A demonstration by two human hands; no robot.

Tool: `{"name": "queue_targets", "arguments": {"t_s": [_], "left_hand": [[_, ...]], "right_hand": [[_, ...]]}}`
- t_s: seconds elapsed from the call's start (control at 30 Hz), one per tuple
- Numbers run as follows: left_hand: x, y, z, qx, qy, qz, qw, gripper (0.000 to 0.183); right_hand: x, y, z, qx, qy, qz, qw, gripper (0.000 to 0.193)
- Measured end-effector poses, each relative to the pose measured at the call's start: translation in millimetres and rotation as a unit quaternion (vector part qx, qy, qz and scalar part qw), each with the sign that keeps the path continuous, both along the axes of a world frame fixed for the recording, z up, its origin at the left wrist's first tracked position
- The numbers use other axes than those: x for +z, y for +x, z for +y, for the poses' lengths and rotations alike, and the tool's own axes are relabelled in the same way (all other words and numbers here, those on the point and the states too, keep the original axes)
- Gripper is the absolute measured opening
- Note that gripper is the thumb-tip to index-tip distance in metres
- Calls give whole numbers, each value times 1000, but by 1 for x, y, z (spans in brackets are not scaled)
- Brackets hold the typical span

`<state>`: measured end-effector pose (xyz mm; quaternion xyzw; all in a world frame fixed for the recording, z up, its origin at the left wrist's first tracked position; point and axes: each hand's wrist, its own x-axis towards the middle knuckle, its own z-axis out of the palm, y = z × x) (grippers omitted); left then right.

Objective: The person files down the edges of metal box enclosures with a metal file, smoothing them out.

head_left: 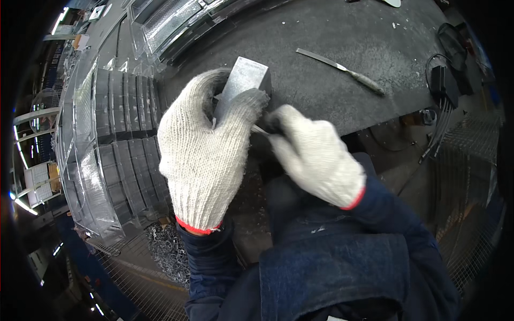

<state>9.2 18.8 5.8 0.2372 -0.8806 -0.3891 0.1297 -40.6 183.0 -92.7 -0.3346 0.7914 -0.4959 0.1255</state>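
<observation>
My left hand (201,155), in a white knit glove, grips a grey metal block (243,79) and holds it tilted over the near edge of the dark workbench (342,59). Thumb and fingers wrap around the block's lower end. My right hand (316,155), also gloved, is closed around a thin tool whose tip (258,129) touches the block's underside just below my left fingers. Most of that tool is hidden inside the glove.
A metal file or blade with a grey handle (342,69) lies on the bench behind my hands. Stacked clear plastic trays (112,134) fill the left side. Metal shavings (166,251) lie below. Black cables and an adapter (439,80) sit at right.
</observation>
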Motion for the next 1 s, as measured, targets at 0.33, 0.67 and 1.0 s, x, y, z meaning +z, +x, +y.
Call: {"name": "queue_targets", "arguments": {"t_s": [0.33, 0.67, 1.0], "left_hand": [[-2, -4, 5, 1, -6, -10, 1000, 43], [-2, -4, 1, 11, 20, -24, 999, 46], [-7, -6, -8, 14, 9, 2, 1000, 45]], "right_hand": [[-3, -8, 3, 11, -4, -64, 998, 23], [-5, -11, 6, 4, -42, -104, 994, 18], [-20, -13, -1, -15, -63, 156, 986, 30]]}}
